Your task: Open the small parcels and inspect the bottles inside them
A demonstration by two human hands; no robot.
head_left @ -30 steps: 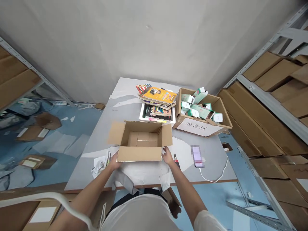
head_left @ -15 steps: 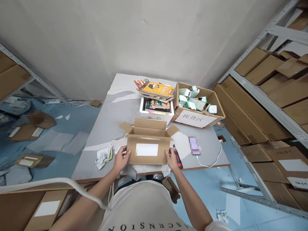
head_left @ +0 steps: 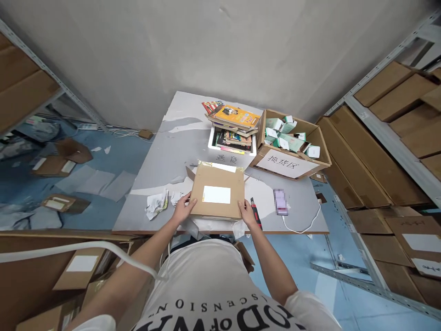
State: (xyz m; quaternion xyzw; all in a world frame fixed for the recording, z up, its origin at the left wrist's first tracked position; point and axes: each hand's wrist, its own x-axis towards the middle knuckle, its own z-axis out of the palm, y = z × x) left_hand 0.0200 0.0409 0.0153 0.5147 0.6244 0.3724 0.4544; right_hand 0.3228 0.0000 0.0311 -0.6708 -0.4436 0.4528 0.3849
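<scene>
A brown cardboard box (head_left: pixel 218 178) with a white label (head_left: pixel 216 194) is in front of me at the table's near edge. It is turned so the labelled side faces up towards me; its opening is out of sight. My left hand (head_left: pixel 183 209) grips its left side, thumb on the labelled face. On the opposite side my right hand (head_left: pixel 247 213) holds it the same way. Just right of that hand lies a red and black utility knife (head_left: pixel 256 214). Crumpled white paper (head_left: pixel 156 203) lies left of my left hand.
Behind the box stand a white bin (head_left: pixel 231 160) of books and a carton (head_left: pixel 292 166) full of small white-green boxes. A phone (head_left: pixel 281 202) with a white cable lies at right on the table (head_left: pixel 155 161). Shelves (head_left: pixel 386 133) of cartons flank both sides.
The box has tipped away from me, its open flaps swinging out of sight and its labelled side turning up. Both hands keep their hold on its sides. My view has shifted slightly.
</scene>
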